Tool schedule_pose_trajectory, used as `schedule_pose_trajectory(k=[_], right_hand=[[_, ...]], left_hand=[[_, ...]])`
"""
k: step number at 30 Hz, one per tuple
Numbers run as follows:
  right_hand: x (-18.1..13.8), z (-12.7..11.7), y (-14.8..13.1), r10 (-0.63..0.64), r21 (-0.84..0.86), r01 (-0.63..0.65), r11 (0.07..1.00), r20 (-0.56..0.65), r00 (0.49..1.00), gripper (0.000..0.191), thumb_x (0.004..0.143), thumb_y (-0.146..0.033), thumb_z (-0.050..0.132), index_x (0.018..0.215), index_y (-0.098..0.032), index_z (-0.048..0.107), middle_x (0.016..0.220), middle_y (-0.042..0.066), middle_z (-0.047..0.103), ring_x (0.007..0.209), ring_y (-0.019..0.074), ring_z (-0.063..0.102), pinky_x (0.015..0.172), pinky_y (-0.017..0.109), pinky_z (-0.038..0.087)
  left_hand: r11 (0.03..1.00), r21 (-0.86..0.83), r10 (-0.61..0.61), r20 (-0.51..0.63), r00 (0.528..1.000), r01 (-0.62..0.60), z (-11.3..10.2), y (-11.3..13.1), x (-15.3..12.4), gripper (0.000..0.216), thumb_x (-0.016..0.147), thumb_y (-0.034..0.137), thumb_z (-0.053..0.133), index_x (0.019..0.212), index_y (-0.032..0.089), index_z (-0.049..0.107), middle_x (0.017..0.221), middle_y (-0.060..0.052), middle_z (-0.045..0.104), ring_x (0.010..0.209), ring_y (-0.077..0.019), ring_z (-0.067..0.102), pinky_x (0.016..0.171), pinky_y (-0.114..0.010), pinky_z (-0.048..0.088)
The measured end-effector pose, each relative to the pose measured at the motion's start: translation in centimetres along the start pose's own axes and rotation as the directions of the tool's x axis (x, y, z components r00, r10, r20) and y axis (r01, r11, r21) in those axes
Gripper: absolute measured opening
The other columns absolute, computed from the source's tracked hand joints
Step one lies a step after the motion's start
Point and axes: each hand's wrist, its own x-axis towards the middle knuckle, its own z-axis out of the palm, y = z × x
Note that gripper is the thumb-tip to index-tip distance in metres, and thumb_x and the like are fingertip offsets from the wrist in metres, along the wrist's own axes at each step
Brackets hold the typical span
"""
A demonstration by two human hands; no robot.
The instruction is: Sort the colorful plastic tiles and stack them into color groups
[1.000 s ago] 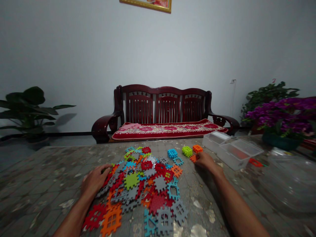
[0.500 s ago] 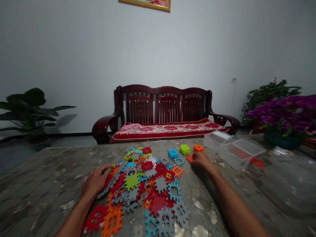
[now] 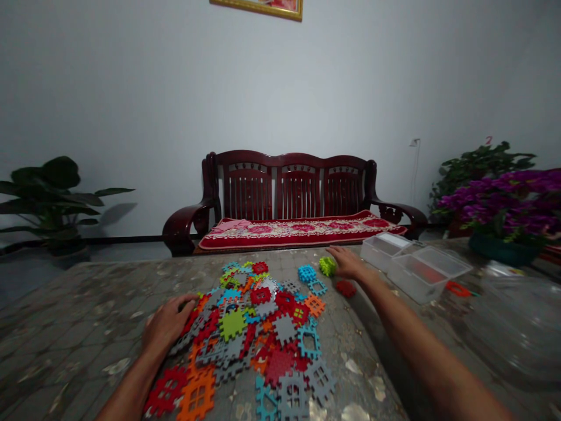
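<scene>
Left hand (image 3: 166,318) rests at the near-left edge of a big heap of notched plastic pieces (image 3: 267,308), fingers curled inward. Can't tell whether it's gripping one or just leaning there. Right hand (image 3: 348,264) is further out, fingers stretched forward right up against a lime-green chunky block (image 3: 326,266). Looks like contact, but the thumb side is hidden, so I can't tell if it's actually got a grip.

The heap sits mid-table between the forearms: red, orange, grey, blue and green, some with window-style cutouts. Just off its far right side there's a chunky blue block (image 3: 307,273) with a flat blue frame piece (image 3: 317,286) near it, and a dark red piece (image 3: 346,288) lies just in front of the right hand.

As for writing, a small reddish mark (image 3: 489,140) by the right-hand plant (image 3: 486,164) reads like a "2". The clear plastic box (image 3: 416,282) has a white patch (image 3: 392,238), too small to make out.
</scene>
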Motion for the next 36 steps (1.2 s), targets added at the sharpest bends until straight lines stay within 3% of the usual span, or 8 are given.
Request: schedule_pose_trajectory(k=[4,6,9,16,25,28,32,36], right_hand=[[2.4,0.0,-0.5,-0.054,-0.049,0.061,0.997,0.131,0.99,0.102,0.064,-0.004,0.066,0.161,-0.018,0.036,0.168,0.014,0.032,0.157,0.0337,0.023,0.127,0.048,0.021],[3.1,0.1,-0.6,-0.045,-0.051,0.056,0.997,0.184,0.982,0.106,0.06,-0.004,0.067,0.161,-0.02,0.037,0.167,0.015,0.035,0.156,0.0348,0.025,0.127,0.049,0.021],[3.9,0.5,-0.6,-0.017,-0.02,0.022,1.0,0.226,0.974,0.11,0.056,-0.004,0.069,0.16,-0.023,0.039,0.161,0.014,0.046,0.151,0.0352,0.037,0.123,0.049,0.031],[4.2,1.3,-0.4,-0.027,0.023,0.022,0.999,0.246,0.969,0.104,0.056,-0.004,0.067,0.156,-0.023,0.045,0.153,0.014,0.055,0.138,0.0336,0.055,0.111,0.041,0.046],[4.1,1.2,-0.5,-0.024,0.031,0.017,0.999,0.245,0.969,0.102,0.057,-0.002,0.066,0.156,-0.019,0.046,0.154,0.016,0.054,0.138,0.0328,0.055,0.11,0.038,0.047],[3.7,0.9,-0.8,-0.018,0.018,0.014,1.0,0.228,0.973,0.102,0.058,-0.003,0.066,0.157,-0.018,0.045,0.155,0.017,0.052,0.14,0.0351,0.052,0.113,0.043,0.044],[2.8,0.4,-2.7,-0.148,-0.003,0.15,0.989,0.138,0.979,0.096,0.065,-0.009,0.066,0.157,-0.021,0.044,0.156,0.015,0.051,0.144,0.0353,0.044,0.119,0.047,0.035],[2.5,0.6,-5.4,-0.306,0.023,0.306,0.952,0.116,0.945,0.091,0.069,-0.016,0.065,0.157,-0.02,0.043,0.154,0.014,0.053,0.14,0.0343,0.048,0.117,0.046,0.038]], left_hand=[[1.0,-0.024,0.006,0.002,1.0,-0.006,0.2,-0.3,0.2,0.04,0.091,0.039,0.048,0.107,0.025,0.082,0.125,-0.008,0.077,0.115,-0.0313,0.069,0.098,-0.042,0.053],[0.999,-0.038,0.011,0.006,1.0,-0.011,0.3,-0.5,0.2,0.041,0.091,0.039,0.047,0.108,0.026,0.082,0.126,-0.008,0.077,0.117,-0.03,0.069,0.1,-0.04,0.052],[0.999,-0.039,0.01,0.015,1.0,-0.009,0.4,-0.6,0.3,0.042,0.091,0.039,0.046,0.109,0.026,0.081,0.127,-0.007,0.076,0.119,-0.0288,0.067,0.103,-0.04,0.05],[1.0,-0.027,-0.01,0.022,1.0,0.011,0.0,-0.2,0.1,0.041,0.092,0.039,0.046,0.108,0.027,0.082,0.128,-0.006,0.076,0.118,-0.0289,0.068,0.101,-0.039,0.051],[0.999,-0.037,0.005,0.03,1.0,-0.004,0.5,-0.9,0.4,0.043,0.092,0.041,0.046,0.11,0.025,0.081,0.129,-0.008,0.075,0.121,-0.028,0.067,0.104,-0.039,0.049],[1.0,-0.009,0.01,0.025,1.0,-0.01,0.5,-1.0,0.4,0.043,0.093,0.042,0.045,0.112,0.026,0.08,0.13,-0.007,0.075,0.12,-0.028,0.067,0.102,-0.039,0.05],[1.0,-0.003,0.012,0.032,0.999,-0.012,0.6,-0.9,0.4,0.044,0.094,0.042,0.045,0.114,0.026,0.08,0.131,-0.007,0.074,0.12,-0.029,0.067,0.101,-0.04,0.051],[1.0,0.005,0.012,0.044,0.999,-0.013,0.7,-0.9,0.5,0.044,0.094,0.04,0.044,0.116,0.025,0.079,0.134,-0.007,0.073,0.124,-0.0302,0.065,0.105,-0.044,0.048]])
